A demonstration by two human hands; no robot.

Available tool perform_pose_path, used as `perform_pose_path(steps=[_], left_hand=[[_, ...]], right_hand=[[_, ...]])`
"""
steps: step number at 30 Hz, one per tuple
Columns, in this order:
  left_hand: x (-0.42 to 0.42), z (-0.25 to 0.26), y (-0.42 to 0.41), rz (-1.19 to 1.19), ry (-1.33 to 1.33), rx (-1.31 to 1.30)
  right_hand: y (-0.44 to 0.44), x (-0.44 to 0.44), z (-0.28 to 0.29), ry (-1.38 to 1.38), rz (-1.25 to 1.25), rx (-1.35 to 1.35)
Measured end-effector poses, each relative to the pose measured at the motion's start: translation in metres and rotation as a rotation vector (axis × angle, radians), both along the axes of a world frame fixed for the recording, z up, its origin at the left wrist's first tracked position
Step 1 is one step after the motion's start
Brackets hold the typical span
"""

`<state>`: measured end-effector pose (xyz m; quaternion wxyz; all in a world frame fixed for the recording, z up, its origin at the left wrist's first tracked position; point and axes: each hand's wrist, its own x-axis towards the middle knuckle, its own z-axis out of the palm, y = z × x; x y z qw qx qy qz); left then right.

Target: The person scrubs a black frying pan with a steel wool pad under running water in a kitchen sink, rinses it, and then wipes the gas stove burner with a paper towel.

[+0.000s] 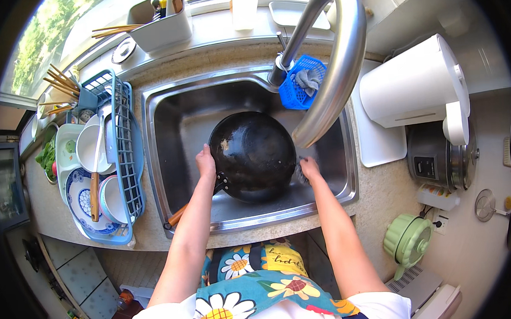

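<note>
A black wok (255,157) lies bottom up in the stainless steel sink (180,103), its wooden handle (179,215) reaching over the sink's front left edge. My left hand (205,161) grips the wok's left rim, just above the handle joint. At the wok's right side, my right hand (309,169) holds a steel wool scourer (301,173), partly hidden by the fingers. The curved metal faucet (345,70) arches over the right of the sink. Behind, a blue plastic basket (295,91) with a grey cloth (307,81) hangs by the faucet base.
A blue dish rack (125,165) with bowls, plates and a wooden-handled utensil stands left of the sink. To the right are a white tray (381,147), a white appliance (410,84), a rice cooker (431,162) and a green pot (406,240). A grey utensil holder (162,33) stands behind.
</note>
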<state>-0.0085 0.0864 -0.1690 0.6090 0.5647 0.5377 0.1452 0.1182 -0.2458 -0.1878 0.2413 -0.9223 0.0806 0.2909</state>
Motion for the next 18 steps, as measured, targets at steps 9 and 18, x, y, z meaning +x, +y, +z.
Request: perform_pose_path(steps=[9,18], left_hand=[[0.012,0.084,-0.031,-0.208,0.356,0.691],[0.059,0.141,-0.105,-0.295,-0.199,-0.229]], right_hand=[[0.031,0.078,0.189,-0.649,0.116,0.360],[0.179,0.245,0.253,-0.751,0.727,0.483]])
